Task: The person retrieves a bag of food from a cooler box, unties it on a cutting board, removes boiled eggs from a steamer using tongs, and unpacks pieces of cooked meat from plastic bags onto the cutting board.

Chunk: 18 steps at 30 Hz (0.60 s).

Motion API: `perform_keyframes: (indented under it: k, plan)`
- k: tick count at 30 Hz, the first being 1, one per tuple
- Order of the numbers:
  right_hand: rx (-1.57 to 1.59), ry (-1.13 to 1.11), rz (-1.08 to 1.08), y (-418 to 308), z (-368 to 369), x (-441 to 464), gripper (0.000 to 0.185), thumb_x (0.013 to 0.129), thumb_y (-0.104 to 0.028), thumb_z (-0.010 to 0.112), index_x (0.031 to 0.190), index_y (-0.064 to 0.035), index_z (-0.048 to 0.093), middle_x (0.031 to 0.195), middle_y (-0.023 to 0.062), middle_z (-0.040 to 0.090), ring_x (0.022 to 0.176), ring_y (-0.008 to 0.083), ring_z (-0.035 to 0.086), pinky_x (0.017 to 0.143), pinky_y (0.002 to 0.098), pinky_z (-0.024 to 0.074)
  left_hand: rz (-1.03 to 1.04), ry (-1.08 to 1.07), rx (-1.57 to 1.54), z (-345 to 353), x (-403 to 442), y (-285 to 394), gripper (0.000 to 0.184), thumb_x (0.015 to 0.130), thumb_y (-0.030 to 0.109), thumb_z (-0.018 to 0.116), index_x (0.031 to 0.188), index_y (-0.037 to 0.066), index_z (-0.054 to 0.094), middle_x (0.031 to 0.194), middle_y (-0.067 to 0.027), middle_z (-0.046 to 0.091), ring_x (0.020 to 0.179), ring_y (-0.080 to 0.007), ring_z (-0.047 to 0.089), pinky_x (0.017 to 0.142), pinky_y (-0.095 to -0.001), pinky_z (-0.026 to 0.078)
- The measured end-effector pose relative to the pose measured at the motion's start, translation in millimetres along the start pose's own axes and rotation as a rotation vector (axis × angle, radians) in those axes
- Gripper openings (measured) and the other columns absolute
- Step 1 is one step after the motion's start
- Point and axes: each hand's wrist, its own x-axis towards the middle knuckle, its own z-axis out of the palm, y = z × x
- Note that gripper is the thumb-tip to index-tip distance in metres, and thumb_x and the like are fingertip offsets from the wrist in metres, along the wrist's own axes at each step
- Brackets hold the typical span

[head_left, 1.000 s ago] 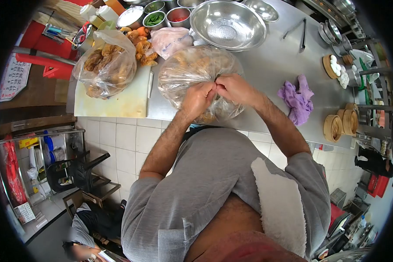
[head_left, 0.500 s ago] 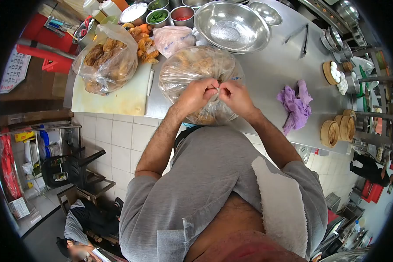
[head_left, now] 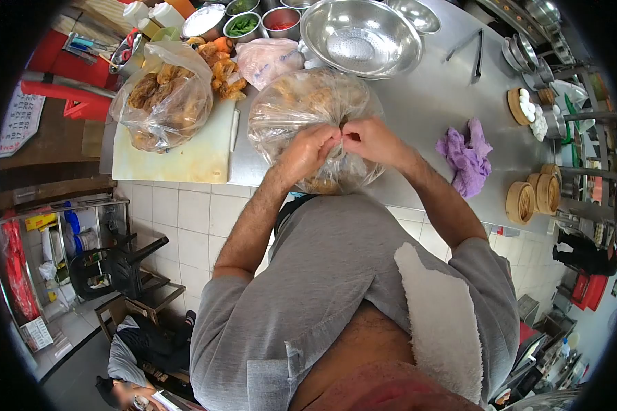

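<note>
A large clear plastic bag [head_left: 281, 109] full of brown food pieces sits at the near edge of the steel table. My left hand [head_left: 310, 151] is closed in a pinch at the bag's gathered neck. From the other side, my right hand [head_left: 375, 142] pinches the same neck, its fingertips close against those of the left. The exact twist or knot between the fingers is hidden. To the left, a second clear bag [head_left: 175, 109] of brown fried-looking pieces rests on a cutting board [head_left: 178, 168]. A pinkish plastic bag [head_left: 267, 60] lies just behind the bag I hold.
Behind stand a big steel bowl [head_left: 360, 41] and tins of green [head_left: 243, 26] and red [head_left: 281, 25] chopped food. On the right are a purple cloth [head_left: 465, 159], tongs [head_left: 478, 58] and bamboo steamers [head_left: 521, 203]. One person sits at lower left; another stands far right.
My right hand has turned slightly, its wrist and forearm shifting outward to the right. Both hands keep their pinch on the bag's neck. The view has shifted slightly.
</note>
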Motion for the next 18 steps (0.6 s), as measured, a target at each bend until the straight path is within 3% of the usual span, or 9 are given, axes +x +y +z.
perform_keyframes:
  k: [3,6,9,11,12,14,18]
  plan:
    - [0.037,-0.065,0.031,-2.1,-0.4,3.5,0.011,0.073,-0.009,0.062,0.076,0.0008,0.060,0.065,0.0138,0.057,0.054,0.0239,0.054,0.053,0.0343,0.0435,0.018,-0.034,0.008,-1.8,0.8,-4.0,0.012,0.081,0.002,0.062,0.092,0.003,0.057,0.087,-0.0126,0.062,0.078,-0.0304,0.061,0.069,-0.0370,0.048]
    - [0.030,0.128,0.000,3.1,15.2,-0.8,0.014,0.071,-0.014,0.064,0.071,-0.0006,0.060,0.060,0.0156,0.057,0.052,0.0292,0.056,0.050,0.0365,0.0438,-0.002,-0.041,0.013,-3.9,2.8,-0.7,0.011,0.082,0.002,0.062,0.091,0.002,0.056,0.086,-0.0131,0.062,0.078,-0.0308,0.061,0.069,-0.0373,0.048]
    - [0.106,0.244,0.132,-3.4,27.6,-9.4,0.012,0.069,-0.011,0.065,0.068,-0.0004,0.059,0.058,0.0137,0.055,0.049,0.0251,0.053,0.049,0.0341,0.0428,-0.051,-0.036,-0.009,-3.6,4.4,5.6,0.011,0.082,0.002,0.062,0.091,0.001,0.056,0.086,-0.0132,0.062,0.078,-0.0309,0.061,0.069,-0.0375,0.048]
    - [0.068,0.523,0.121,-0.4,45.2,-14.0,0.009,0.068,-0.006,0.065,0.068,0.0000,0.058,0.058,0.0116,0.055,0.049,0.0203,0.053,0.048,0.0315,0.0417,-0.052,-0.036,0.001,-1.7,3.5,4.2,0.011,0.082,0.002,0.062,0.091,0.001,0.056,0.085,-0.0133,0.062,0.078,-0.0309,0.061,0.069,-0.0376,0.048]
    - [0.069,0.524,0.123,2.3,55.4,-16.0,0.009,0.068,-0.006,0.065,0.068,0.0000,0.058,0.058,0.0116,0.055,0.049,0.0203,0.053,0.048,0.0315,0.0417,-0.051,-0.035,0.014,-1.2,3.3,3.6,0.011,0.082,0.003,0.062,0.091,0.001,0.056,0.085,-0.0134,0.062,0.078,-0.0308,0.061,0.069,-0.0376,0.049]
    - [0.197,0.755,0.135,7.0,71.5,-19.1,0.007,0.069,-0.002,0.065,0.069,0.0001,0.058,0.059,0.0096,0.055,0.049,0.0164,0.052,0.047,0.0295,0.0407,-0.044,-0.001,0.002,0.2,3.5,7.2,0.012,0.082,0.003,0.062,0.092,0.001,0.056,0.085,-0.0133,0.063,0.078,-0.0307,0.061,0.068,-0.0374,0.049]
    - [0.200,0.773,0.138,5.5,74.7,-22.3,0.007,0.071,-0.001,0.065,0.073,0.0006,0.058,0.061,0.0086,0.055,0.051,0.0144,0.051,0.048,0.0276,0.0407,-0.082,0.001,-0.071,-2.9,6.2,13.8,0.012,0.081,0.002,0.061,0.091,0.001,0.056,0.082,-0.0146,0.062,0.075,-0.0317,0.061,0.067,-0.0380,0.048]
